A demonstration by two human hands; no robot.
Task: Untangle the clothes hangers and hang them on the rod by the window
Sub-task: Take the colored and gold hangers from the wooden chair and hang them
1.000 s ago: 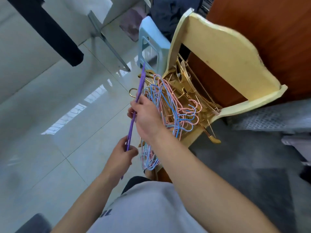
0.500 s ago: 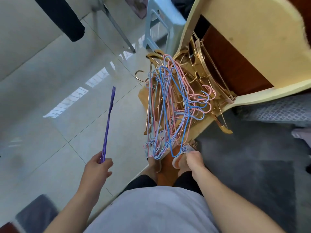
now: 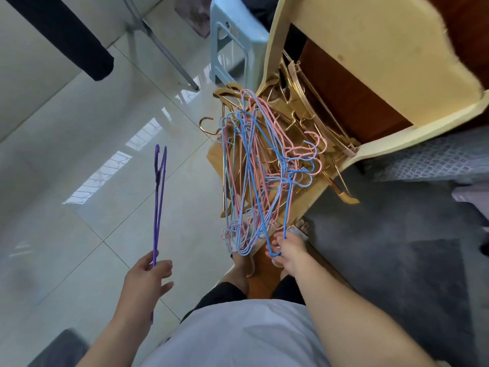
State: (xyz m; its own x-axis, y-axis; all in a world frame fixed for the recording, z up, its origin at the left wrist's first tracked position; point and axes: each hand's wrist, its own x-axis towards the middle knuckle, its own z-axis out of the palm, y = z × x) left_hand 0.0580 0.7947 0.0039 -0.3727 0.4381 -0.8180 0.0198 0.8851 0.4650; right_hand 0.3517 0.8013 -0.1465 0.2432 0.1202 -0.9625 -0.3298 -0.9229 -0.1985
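1. Above a glossy tiled floor (image 3: 79, 160), we look down at our own two hands, with our feet showing below them.
2. Our left hand (image 3: 146, 280) is held out to the left, its fingers (image 3: 164, 268) pinched on the lower end of a single purple wire hanger (image 3: 158, 202), which points up and away, well apart from the rest.
3. Our right hand (image 3: 289, 250) is lower right, its fingers curled round the bottom corner of a blue wire hanger (image 3: 258, 186) that belongs to a tangled bunch of pink and blue wire hangers (image 3: 246, 165).
4. That bunch lies against a cream-coloured wooden frame (image 3: 370, 56), on top of a heap of gold metal hangers (image 3: 304, 128) leaning there.
5. A pale blue plastic stool (image 3: 232, 43) stands behind the heap, and a grey rug (image 3: 397, 260) covers the floor to the right.
6. We judge that the untangling is under way: one hanger is free, most remain knotted.
7. We cannot see the rod by the window for certain.
8. Next, we think, the blue hanger needs easing out, its hook slipped clear of neighbouring loops without dragging the bunch along.
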